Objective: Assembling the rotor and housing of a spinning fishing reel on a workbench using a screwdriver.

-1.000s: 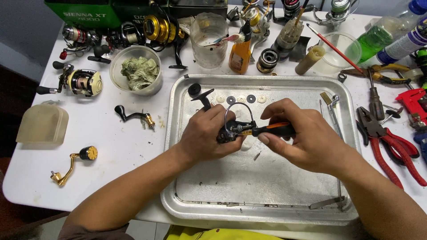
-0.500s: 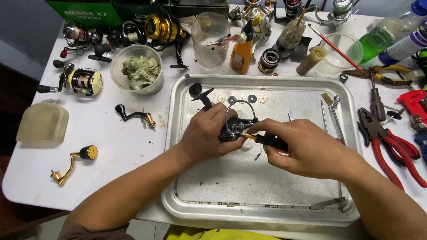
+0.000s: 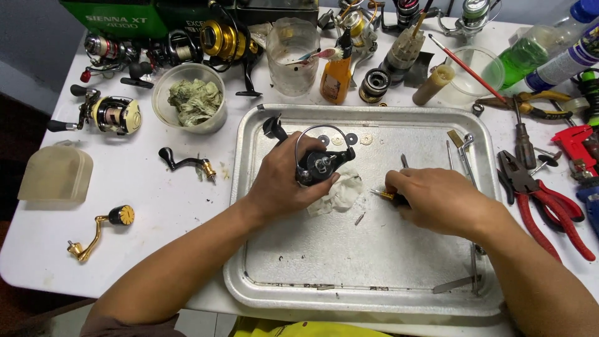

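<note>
Over the metal tray point(image 3: 437, 299) on the tabletop point(image 3: 143, 187), the left hand point(image 3: 284, 181) clamps the black spinning reel body point(image 3: 321, 163) on a white cloth point(image 3: 340, 193), the right hand point(image 3: 437, 198) pinches a small screwdriver point(image 3: 382, 195); washers point(image 3: 352, 138) lie removed, servicing appears partway done.

Black reel body point(image 3: 318, 165) in my left hand point(image 3: 284, 184), over a white tissue point(image 3: 340, 193); gold-tipped tool point(image 3: 382, 195) in my right hand point(image 3: 437, 200) — both above a dull silver tray point(image 3: 262, 274). White table point(image 3: 150, 206); red-handled pliers point(image 3: 549, 206); orange bottle point(image 3: 337, 78); green bottle point(image 3: 530, 56) — gold and black crank handle point(image 3: 103, 228).
</note>
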